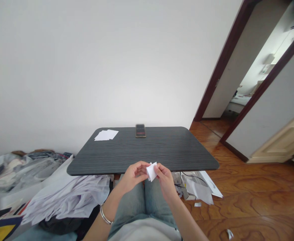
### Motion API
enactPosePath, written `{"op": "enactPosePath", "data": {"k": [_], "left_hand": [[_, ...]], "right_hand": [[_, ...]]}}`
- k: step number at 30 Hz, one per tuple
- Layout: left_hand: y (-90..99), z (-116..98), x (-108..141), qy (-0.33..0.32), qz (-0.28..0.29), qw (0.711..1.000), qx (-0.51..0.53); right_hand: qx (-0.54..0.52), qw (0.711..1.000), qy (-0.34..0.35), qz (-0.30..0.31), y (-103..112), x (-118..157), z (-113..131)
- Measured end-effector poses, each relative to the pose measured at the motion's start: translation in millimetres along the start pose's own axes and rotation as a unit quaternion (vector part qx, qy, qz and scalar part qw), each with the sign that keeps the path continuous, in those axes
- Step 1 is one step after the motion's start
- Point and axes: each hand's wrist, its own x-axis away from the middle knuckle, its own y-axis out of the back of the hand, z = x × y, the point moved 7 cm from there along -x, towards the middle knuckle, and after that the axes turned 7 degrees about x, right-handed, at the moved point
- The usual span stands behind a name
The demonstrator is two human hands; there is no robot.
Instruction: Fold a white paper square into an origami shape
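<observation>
A small folded piece of white paper point(152, 172) is held between my two hands, just past the near edge of the dark table point(162, 147) and above my lap. My left hand point(136, 173) pinches its left side with thumb and fingers. On the other side, my right hand point(164, 174) grips the right edge between thumb and forefinger. Some folds show as overlapping layers, but their exact shape is too small to make out. A silver bangle circles my left wrist.
White paper sheets point(106, 135) lie at the table's far left. A phone point(140, 130) leans upright at the back edge. Bagged clothes point(69, 197) are piled on the left. Papers and a cable lie beneath the table's right side, over wooden floor point(247, 197). A doorway stands right.
</observation>
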Motion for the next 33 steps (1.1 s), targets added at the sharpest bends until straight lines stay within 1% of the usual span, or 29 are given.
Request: {"op": "enactPosePath", "data": {"k": [4, 9, 18, 26, 30, 33], "left_hand": [[-0.2, -3.1, 0.3, -0.011, -0.009, 0.999, -0.031], [2.5, -6.1, -2.3, -0.012, -0.036, 0.998, -0.057], [4.1, -5.9, -4.0, 0.007, -0.066, 0.998, -0.010], [8.8, -2.4, -5.1, 0.022, -0.082, 0.996, -0.017], [9.0, -2.1, -4.6, 0.019, -0.077, 0.997, -0.008], [8.6, -3.7, -3.6, 0.003, -0.075, 0.997, 0.005]], "right_hand": [[0.015, 1.000, 0.007, 0.014, -3.2, 0.8, 1.8], [-0.003, 1.000, -0.001, 0.022, -6.5, 2.8, 3.1], [-0.016, 0.999, -0.009, 0.035, -8.9, 3.5, -0.5], [-0.018, 0.999, -0.004, 0.046, -10.1, 3.7, 0.4], [-0.008, 0.999, 0.006, 0.042, -10.8, 3.7, 4.0], [0.021, 0.999, 0.035, 0.018, -7.1, 3.1, 7.5]]}}
